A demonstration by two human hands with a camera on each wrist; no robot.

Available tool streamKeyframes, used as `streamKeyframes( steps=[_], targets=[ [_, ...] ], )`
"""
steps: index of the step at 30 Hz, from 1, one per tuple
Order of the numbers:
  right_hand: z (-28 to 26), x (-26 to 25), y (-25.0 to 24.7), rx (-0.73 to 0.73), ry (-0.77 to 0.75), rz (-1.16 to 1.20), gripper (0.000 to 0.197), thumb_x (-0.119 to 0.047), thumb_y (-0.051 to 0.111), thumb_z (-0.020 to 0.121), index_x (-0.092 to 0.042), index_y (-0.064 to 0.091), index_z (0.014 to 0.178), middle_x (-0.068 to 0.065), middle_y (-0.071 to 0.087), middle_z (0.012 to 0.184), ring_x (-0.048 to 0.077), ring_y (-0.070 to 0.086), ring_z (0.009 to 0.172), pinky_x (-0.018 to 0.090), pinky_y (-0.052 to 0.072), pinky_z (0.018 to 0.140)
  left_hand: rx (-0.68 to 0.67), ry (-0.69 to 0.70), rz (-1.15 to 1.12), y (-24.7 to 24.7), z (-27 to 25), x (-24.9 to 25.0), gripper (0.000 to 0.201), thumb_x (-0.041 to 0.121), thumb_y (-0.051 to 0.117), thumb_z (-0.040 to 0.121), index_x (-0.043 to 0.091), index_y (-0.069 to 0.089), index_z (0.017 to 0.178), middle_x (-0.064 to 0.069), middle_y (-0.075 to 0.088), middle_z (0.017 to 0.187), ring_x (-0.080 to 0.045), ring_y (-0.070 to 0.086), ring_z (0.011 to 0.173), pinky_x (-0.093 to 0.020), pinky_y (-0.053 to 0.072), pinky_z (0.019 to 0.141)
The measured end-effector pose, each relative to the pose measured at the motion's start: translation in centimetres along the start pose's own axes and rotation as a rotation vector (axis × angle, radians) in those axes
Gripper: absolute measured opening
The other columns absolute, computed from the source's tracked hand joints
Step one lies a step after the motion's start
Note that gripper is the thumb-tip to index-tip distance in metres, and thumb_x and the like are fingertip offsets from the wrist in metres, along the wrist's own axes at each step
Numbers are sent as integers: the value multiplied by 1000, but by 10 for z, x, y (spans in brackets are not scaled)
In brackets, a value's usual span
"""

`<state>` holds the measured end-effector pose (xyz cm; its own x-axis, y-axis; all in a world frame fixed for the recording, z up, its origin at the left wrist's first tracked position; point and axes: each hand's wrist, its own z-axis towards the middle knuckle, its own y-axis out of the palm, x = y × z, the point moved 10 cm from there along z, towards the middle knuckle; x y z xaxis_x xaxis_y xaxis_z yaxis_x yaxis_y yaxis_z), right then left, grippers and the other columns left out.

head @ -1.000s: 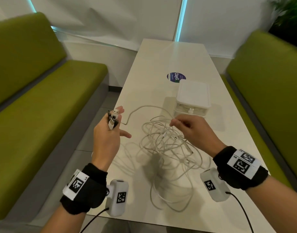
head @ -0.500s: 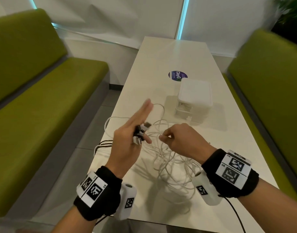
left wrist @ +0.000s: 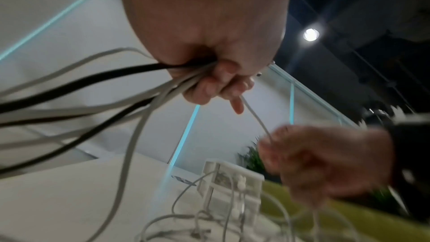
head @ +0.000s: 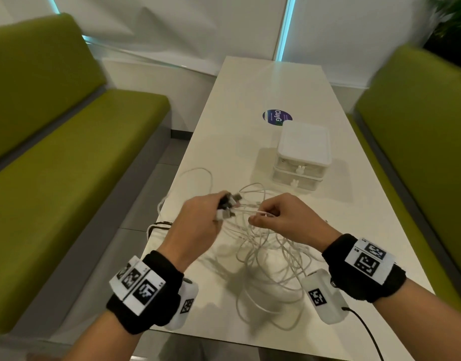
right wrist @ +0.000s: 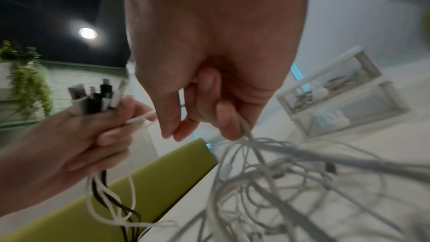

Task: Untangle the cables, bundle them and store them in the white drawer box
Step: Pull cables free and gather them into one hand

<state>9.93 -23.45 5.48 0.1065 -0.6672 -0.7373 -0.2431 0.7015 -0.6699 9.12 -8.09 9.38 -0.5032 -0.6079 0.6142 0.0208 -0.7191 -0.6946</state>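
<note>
A tangle of white cables [head: 263,254] lies on the white table [head: 263,82], with a few black ones hanging off its left edge. My left hand [head: 198,225] grips a bunch of cable plug ends [head: 229,204], black and white, with their cords trailing down [left wrist: 139,87]. My right hand [head: 284,217] pinches a thin white cable [head: 260,213] just right of the left hand; its end [right wrist: 139,119] points at the left hand's fingers. The white drawer box [head: 302,157] stands behind the hands, both drawers closed.
Green benches [head: 68,157] [head: 419,121] run along both sides of the table. A round blue sticker [head: 276,117] lies on the tabletop beyond the box. A plant [head: 451,22] stands at the far right corner.
My left hand has swung from the table's left edge in toward the right hand and closed its fingers round the plugs. The right hand lifted a white cable end up to meet it.
</note>
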Motion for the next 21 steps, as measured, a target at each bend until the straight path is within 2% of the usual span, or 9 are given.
streamKeyframes(
  steps=[3,5,7,10,13,15,17,19,21],
  targets=[
    [0,15,6,-38,53,116,43,-45,68,89,-5,70,72,-1,42,52,13,38,45,23,37,47,187,-136,-193,-34,3,-20,27,-1,52,95,18,72,97,20,61,75,9,56,60,-6,36,55],
    [-1,24,11,-53,86,61,49,-50,62,91,-8,69,67,-7,44,48,15,43,45,24,39,50,379,-263,-409,-61,1,-43,20,12,52,100,20,70,93,10,48,58,1,44,45,-12,31,46],
    [-1,33,11,-53,129,68,52,-52,59,91,-7,65,65,-5,42,47,15,45,45,25,40,52,509,-358,-574,-81,-2,-68,21,21,50,102,16,68,93,10,45,55,-2,39,47,-19,32,45],
    [1,29,7,-34,78,81,51,-54,56,93,-13,65,64,0,40,53,14,43,48,28,39,56,458,-448,-482,-85,-3,-92,27,23,47,103,26,69,88,5,56,66,-12,41,51,-30,33,49],
    [2,16,3,1,6,30,53,-59,48,94,-20,66,64,8,43,59,17,42,51,29,36,59,414,-514,-322,-77,-10,-98,23,21,45,103,23,68,97,-1,70,92,-11,48,46,-24,40,48],
    [4,13,3,14,23,-8,56,-61,42,95,-21,67,65,14,52,63,24,51,58,29,38,62,441,-452,-305,-75,-13,-87,22,18,48,102,25,65,113,0,69,96,-14,54,56,-24,45,54],
    [7,11,6,14,45,-57,60,-60,36,97,-20,67,66,2,50,54,11,51,54,28,39,63,383,-281,-323,-63,-7,-59,42,1,46,97,29,61,125,17,65,100,-15,57,67,-30,49,60],
    [11,1,11,-10,29,-109,60,-58,34,98,-19,68,69,-8,47,50,4,47,48,26,36,59,214,-88,-376,-38,-2,-22,64,-11,39,87,28,57,133,24,59,106,-5,60,84,-26,53,73],
    [13,-12,16,-39,-14,-165,57,-56,35,100,-18,69,73,-7,50,52,3,48,48,24,35,57,39,49,-234,-10,2,4,76,-17,41,78,25,51,140,18,57,128,3,59,107,-21,51,91]
  ],
)
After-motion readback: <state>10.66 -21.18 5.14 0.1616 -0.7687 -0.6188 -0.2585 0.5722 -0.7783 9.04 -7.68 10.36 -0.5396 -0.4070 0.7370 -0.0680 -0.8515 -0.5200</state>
